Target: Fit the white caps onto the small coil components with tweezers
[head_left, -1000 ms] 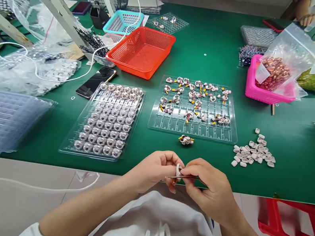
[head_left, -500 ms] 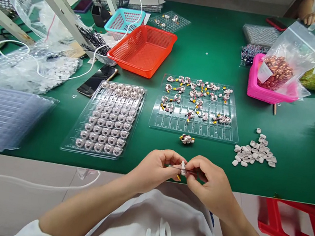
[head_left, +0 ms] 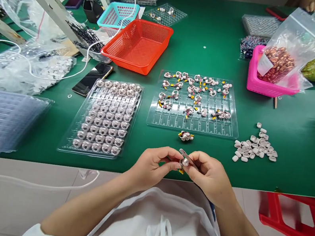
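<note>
Both hands are at the bench's (head_left: 219, 39) near edge, about midway along it. Left hand (head_left: 154, 164): thumb and fingertips pinched together on a small pale part (head_left: 185, 162), a yellow tab hanging beneath it. Right hand (head_left: 209, 177): fingers closed on tweezers (head_left: 189, 159), which slant up and leftward across the part; its fingertips lie right at the part, though whether they press on it I cannot tell. Part held above the bench's near edge, between the two hands.

Just beyond the fingers, on the bare bench, a small cluster (head_left: 186, 136) of parts with yellow tabs. Behind it, a clear tray (head_left: 172, 120); similar parts fill mostly its far rows, its near edge row unfilled. Off the tray's near right corner, a loose heap of white caps (head_left: 257, 147).

Left of the clear tray, a second tray (head_left: 70, 135) with rows of grey shells (head_left: 101, 130), reaching close to the bench's near edge. A phone (head_left: 93, 79) lies by its far left corner. Red basket (head_left: 154, 63) farther back; pink basket (head_left: 266, 89) toward the bench's right end, a bag of coppery beads (head_left: 278, 63) in it.
</note>
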Tool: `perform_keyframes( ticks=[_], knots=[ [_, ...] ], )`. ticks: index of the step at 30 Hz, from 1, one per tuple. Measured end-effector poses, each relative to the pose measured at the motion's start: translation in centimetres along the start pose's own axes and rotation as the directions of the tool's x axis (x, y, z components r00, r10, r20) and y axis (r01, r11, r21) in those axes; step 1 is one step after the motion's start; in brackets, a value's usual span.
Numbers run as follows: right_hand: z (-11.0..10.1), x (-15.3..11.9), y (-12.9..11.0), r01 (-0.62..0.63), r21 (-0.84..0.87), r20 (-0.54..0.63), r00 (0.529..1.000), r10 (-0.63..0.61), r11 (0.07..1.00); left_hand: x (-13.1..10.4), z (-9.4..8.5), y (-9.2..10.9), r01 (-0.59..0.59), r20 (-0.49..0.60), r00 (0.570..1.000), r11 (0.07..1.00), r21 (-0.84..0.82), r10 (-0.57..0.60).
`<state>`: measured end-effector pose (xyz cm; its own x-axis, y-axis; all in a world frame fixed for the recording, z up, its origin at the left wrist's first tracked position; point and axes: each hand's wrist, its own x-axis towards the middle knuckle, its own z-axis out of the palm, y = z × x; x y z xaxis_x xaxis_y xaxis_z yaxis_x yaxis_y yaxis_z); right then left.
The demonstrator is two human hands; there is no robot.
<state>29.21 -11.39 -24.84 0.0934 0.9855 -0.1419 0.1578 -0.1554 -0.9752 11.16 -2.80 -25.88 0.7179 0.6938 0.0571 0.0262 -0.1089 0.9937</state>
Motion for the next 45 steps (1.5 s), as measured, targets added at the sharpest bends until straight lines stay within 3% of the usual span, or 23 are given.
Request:
perform_keyframes(
  ticks=[4,7,18,24,30,36,40,45],
  knots=[
    [-0.1,0.1,0.3,0.009,0.027,0.054,0.998,-0.01,1.0,-0.1,-0.3,0.3,-0.138,0.03,0.99,0.937,0.322,0.135],
    [0.0,0.1,0.7,0.022,0.025,0.027,0.999,-0.023,0.999,-0.2,-0.2,0.2,-0.253,0.042,0.964,0.854,0.455,0.263],
    [0.7,0.0,0.2,0.12,-0.15,-0.042,0.991,-0.127,0.981,-0.3,-0.4,0.0,-0.345,0.107,0.932,0.759,0.552,0.346],
    [0.6,0.1,0.1,0.156,-0.185,-0.013,0.987,-0.161,0.97,-0.4,-0.4,0.2,-0.278,0.081,0.956,0.785,0.554,0.282],
    [-0.1,0.2,-0.2,0.2,-0.249,0.044,0.98,-0.195,0.948,-0.4,0.0,0.4,-0.17,0.015,0.983,0.869,0.464,0.184],
    [-0.3,0.2,-0.3,0.254,-0.252,0.042,0.967,-0.251,0.934,-0.7,0.6,0.3,0.079,-0.085,0.994,0.982,0.172,-0.065],
    [0.0,-0.2,-0.2,0.311,-0.206,-0.012,0.947,-0.32,0.928,-0.6,0.7,0.6,0.164,-0.129,0.977,0.986,-0.042,-0.168],
    [0.6,-0.5,0.5,0.387,-0.136,-0.063,0.915,-0.397,0.912,-0.3,0.7,1.4,0.216,-0.178,0.953,0.961,-0.172,-0.246]
  ],
)
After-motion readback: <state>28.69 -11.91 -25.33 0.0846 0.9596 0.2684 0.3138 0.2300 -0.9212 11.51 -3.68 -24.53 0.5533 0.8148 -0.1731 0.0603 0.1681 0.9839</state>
